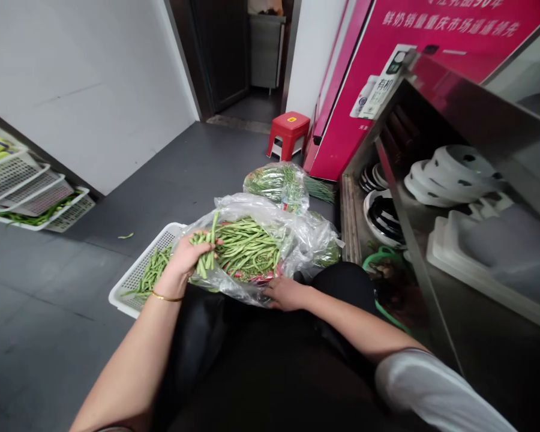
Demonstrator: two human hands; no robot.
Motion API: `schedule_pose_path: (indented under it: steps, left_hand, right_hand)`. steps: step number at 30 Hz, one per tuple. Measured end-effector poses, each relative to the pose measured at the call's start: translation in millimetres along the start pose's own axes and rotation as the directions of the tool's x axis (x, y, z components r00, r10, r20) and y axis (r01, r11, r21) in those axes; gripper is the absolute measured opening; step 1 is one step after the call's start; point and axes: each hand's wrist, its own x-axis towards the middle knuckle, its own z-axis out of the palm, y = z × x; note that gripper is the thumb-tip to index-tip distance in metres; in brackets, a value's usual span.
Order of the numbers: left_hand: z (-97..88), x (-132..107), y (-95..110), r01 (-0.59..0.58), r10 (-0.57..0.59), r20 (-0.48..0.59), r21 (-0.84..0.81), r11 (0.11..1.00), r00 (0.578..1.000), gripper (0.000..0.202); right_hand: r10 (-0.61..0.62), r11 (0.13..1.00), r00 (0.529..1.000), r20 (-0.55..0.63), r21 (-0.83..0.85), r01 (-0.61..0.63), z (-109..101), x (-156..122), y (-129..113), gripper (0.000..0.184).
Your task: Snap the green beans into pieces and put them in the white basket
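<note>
A bunch of green beans is gripped in my left hand, with one bean poking up past the fingers. This hand is over the left side of a clear plastic bag, which lies open and holds a heap of green beans. At the bag's near edge, my right hand has its fingers curled on the plastic. A white perforated basket with more green beans in it stands to the left, partly behind my left forearm.
Behind the bag sits another bag of thin green stems. Farther back is a red stool beside a pink cabinet. Metal shelving with dishes lines the right. Stacked white baskets stand at far left; a stray bean lies on the floor.
</note>
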Motion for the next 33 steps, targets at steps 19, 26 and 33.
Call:
schedule_pose_path:
  steps: [19,26,33]
  left_hand:
    - [80.4,-106.8,-38.9,0.409,-0.211,0.421,-0.461,0.788,0.882,0.016]
    - [76.9,-106.7,-43.5,0.428,-0.191,0.440,-0.541,0.724,0.878,0.018]
    - [80.1,-111.6,-46.4,0.347,-0.136,0.476,-0.390,0.853,0.869,0.022]
  right_hand:
    - [0.552,0.083,0.798,-0.244,0.968,0.238,-60.1,3.0,-34.3,0.034]
    - [0.569,0.277,0.709,-0.417,0.909,0.311,-72.6,-19.5,-28.8,0.029]
    - [0.502,0.049,0.852,-0.150,0.988,0.145,-70.5,-3.7,-20.4,0.039]
